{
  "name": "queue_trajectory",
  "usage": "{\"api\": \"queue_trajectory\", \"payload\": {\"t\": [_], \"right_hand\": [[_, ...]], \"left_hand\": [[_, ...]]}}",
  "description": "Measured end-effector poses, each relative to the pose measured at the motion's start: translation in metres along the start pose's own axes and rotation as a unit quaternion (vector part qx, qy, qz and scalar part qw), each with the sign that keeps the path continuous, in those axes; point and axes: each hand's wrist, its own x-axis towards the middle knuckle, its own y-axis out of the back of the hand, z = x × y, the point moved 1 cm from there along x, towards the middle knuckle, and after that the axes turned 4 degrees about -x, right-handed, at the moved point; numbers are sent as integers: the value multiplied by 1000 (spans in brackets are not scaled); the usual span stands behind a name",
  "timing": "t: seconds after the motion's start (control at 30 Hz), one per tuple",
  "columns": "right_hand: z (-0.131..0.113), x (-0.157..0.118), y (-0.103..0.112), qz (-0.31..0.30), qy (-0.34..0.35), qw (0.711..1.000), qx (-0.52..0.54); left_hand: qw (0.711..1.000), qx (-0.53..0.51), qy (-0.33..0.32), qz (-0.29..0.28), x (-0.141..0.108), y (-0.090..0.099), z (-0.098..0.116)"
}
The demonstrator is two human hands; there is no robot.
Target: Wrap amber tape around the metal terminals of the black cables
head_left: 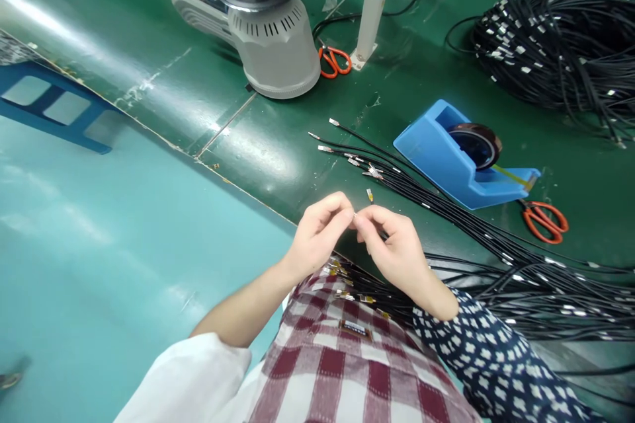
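Observation:
My left hand (322,231) and my right hand (391,241) meet fingertip to fingertip above the near edge of the green table. Both are closed in a pinch around a tiny pale piece that is too small to name. Just beyond my right hand, a cable end with a yellowish tip (370,195) sticks up. Black cables (436,201) with white-tagged ends lie in a bundle on the table behind my hands. More cable ends with yellow tape (367,299) rest against the checked apron, below my hands.
A blue tape dispenser (441,155) stands beyond the cables, with orange-handled scissors (546,221) beside it. A grey round machine (278,46), a second pair of scissors (335,62) and a white post (374,6) are farther back. A large black cable coil (550,53) lies at the back right.

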Motion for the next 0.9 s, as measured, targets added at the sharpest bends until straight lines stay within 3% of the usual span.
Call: {"api": "queue_trajectory", "payload": {"t": [0.13,0.4,0.77,0.9], "right_hand": [[2,3,5,-58,-18,998,19],[10,0,6,-66,-35,991,107],[10,0,0,-11,-28,988,150],[12,-2,-1,0,-35,988,147]], "left_hand": [[994,-97,54,-8,5,0,-2],[946,-281,159,-39,16,-8,-3],[850,-451,263,-64,10,-21,-8],[839,-464,274,-72,9,-24,-10]]}}
